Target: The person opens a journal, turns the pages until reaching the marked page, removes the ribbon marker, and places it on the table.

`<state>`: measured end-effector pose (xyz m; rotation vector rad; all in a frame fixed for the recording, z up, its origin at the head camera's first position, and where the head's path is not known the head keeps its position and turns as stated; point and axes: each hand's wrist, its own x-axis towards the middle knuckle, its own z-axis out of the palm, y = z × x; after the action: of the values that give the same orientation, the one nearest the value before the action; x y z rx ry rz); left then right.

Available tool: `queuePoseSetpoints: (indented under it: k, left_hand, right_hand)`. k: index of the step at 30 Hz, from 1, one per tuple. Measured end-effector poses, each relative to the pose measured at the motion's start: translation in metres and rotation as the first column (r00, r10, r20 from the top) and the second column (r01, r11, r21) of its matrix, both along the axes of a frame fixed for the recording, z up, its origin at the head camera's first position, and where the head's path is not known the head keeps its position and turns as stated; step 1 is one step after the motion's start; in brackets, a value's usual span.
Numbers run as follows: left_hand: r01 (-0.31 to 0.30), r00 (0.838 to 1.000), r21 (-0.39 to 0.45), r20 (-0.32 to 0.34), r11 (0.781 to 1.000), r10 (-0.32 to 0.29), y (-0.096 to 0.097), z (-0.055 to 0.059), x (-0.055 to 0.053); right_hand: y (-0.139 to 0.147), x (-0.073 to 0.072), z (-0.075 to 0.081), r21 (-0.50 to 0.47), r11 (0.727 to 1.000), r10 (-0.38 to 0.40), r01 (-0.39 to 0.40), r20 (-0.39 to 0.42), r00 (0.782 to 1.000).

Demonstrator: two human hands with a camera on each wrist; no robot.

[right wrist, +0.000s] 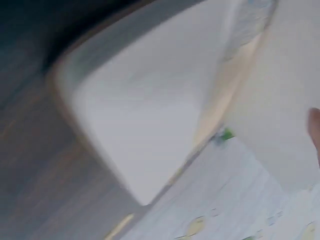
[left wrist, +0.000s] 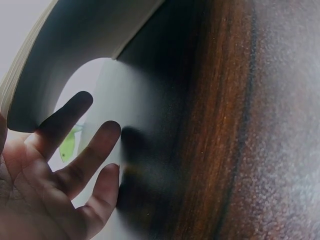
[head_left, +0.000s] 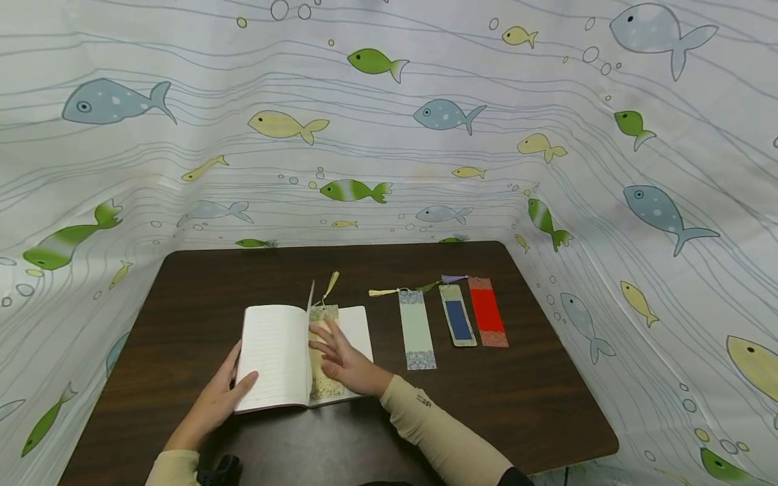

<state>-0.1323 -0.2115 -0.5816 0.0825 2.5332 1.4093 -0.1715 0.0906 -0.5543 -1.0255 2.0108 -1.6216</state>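
Two flat, relaxed hands are laid on an open notebook (head_left: 286,354): left hand (head_left: 215,398) at its edge, right hand (head_left: 343,361) over a patterned bookmark (head_left: 322,351).

A lined notebook (head_left: 276,354) lies open on the dark worktop (head_left: 486,398). A patterned bookmark (head_left: 321,351) with a yellow tassel rests lengthwise in its gutter.
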Motion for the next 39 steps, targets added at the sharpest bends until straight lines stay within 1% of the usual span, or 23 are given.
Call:
queuePoseSetpoints:
  k: [1,3,5,8,10,12,14,17,18,20,23,25,26,28,30,31,32,33,34,35,37,38,39]
  left_hand:
    - [0.001,1.0,-0.003,-0.006,1.0,-0.001,0.0,0.0,0.0]
    - [0.003,1.0,-0.008,-0.029,1.0,-0.004,0.0,0.0,0.0]
    - [0.012,0.998,0.006,-0.054,1.0,-0.012,0.0,-0.001,0.001]
    - [0.024,0.996,0.055,-0.086,0.998,-0.019,0.0,-0.002,0.001]
    - [0.035,0.995,0.099,-0.099,0.995,-0.025,0.0,-0.004,0.001]
    - [0.03,0.995,0.125,-0.1,0.992,-0.017,0.0,-0.004,0.001]
    - [0.014,0.997,0.155,-0.082,0.988,-0.001,-0.001,-0.004,0.002]
    - [-0.018,0.999,0.18,-0.035,0.983,0.025,-0.002,-0.002,0.003]
    - [-0.029,0.999,0.19,-0.015,0.981,0.033,-0.003,-0.001,0.004]
    - [-0.031,0.999,0.15,-0.009,0.988,0.032,-0.003,-0.001,0.003]
    - [-0.014,0.999,0.061,-0.027,0.998,0.016,-0.003,-0.001,0.003]
    - [-0.003,0.999,0.013,-0.041,1.0,0.003,-0.002,-0.001,0.002]
    - [0.003,0.999,0.007,-0.039,1.0,-0.002,-0.002,0.0,0.003]
    - [0.008,0.999,0.012,-0.031,1.0,-0.007,-0.002,-0.001,0.003]
    - [0.008,1.0,0.019,-0.026,1.0,-0.008,-0.002,-0.001,0.003]
    - [0.011,1.0,0.021,-0.027,1.0,-0.01,-0.002,-0.001,0.003]
    - [0.013,1.0,0.022,-0.029,1.0,-0.012,-0.002,-0.002,0.002]
    - [0.014,0.999,0.017,-0.031,1.0,-0.014,-0.003,-0.003,0.002]
    - [0.014,0.999,0.013,-0.031,1.0,-0.014,-0.003,-0.003,0.002]
    - [0.015,0.999,0.008,-0.033,1.0,-0.015,-0.003,-0.004,0.002]
    - [0.015,0.999,0.001,-0.034,1.0,-0.015,-0.004,-0.004,0.002]
    - [0.014,0.999,0.0,-0.036,1.0,-0.014,-0.004,-0.004,0.002]
    - [0.014,0.999,-0.001,-0.039,1.0,-0.014,-0.003,-0.005,0.002]
  right_hand:
    - [-0.003,0.002,0.001,0.066,0.997,0.044,-0.04,-0.06,0.997]
    - [-0.01,0.008,0.0,0.22,0.973,0.118,-0.075,-0.187,0.975]
    - [-0.017,0.012,-0.005,0.357,0.931,0.178,-0.071,-0.275,0.945]
    - [-0.024,0.019,-0.016,0.52,0.853,0.267,-0.05,-0.351,0.898]
    - [-0.028,0.022,-0.022,0.582,0.813,0.307,-0.021,-0.397,0.865]
    - [-0.03,0.025,-0.024,0.623,0.782,0.336,0.019,-0.447,0.829]
    - [-0.032,0.026,-0.025,0.641,0.767,0.354,0.047,-0.482,0.801]
    - [-0.034,0.028,-0.024,0.656,0.753,0.383,0.057,-0.506,0.773]
    - [-0.035,0.028,-0.023,0.659,0.75,0.392,0.051,-0.506,0.768]
    - [-0.035,0.028,-0.023,0.662,0.749,0.406,0.038,-0.503,0.763]
    - [-0.035,0.027,-0.022,0.651,0.759,0.405,0.014,-0.489,0.772]
    - [-0.035,0.026,-0.021,0.644,0.765,0.404,0.007,-0.489,0.773]
    - [-0.035,0.025,-0.021,0.64,0.768,0.398,0.011,-0.491,0.775]
    - [-0.034,0.024,-0.02,0.632,0.774,0.376,0.038,-0.507,0.775]
    - [-0.034,0.023,-0.021,0.626,0.772,0.334,0.107,-0.543,0.771]
    - [-0.033,0.023,-0.023,0.627,0.763,0.303,0.155,-0.559,0.772]
    - [-0.032,0.023,-0.024,0.63,0.747,0.271,0.211,-0.579,0.769]
    - [-0.031,0.023,-0.027,0.636,0.724,0.244,0.267,-0.598,0.764]
    - [-0.03,0.023,-0.029,0.648,0.693,0.223,0.318,-0.611,0.76]
    - [-0.029,0.022,-0.031,0.663,0.655,0.211,0.364,-0.622,0.754]
    - [-0.025,0.022,-0.034,0.702,0.574,0.211,0.421,-0.624,0.752]
    - [-0.022,0.021,-0.036,0.717,0.544,0.218,0.436,-0.622,0.752]
    - [-0.019,0.02,-0.037,0.731,0.522,0.223,0.44,-0.614,0.757]
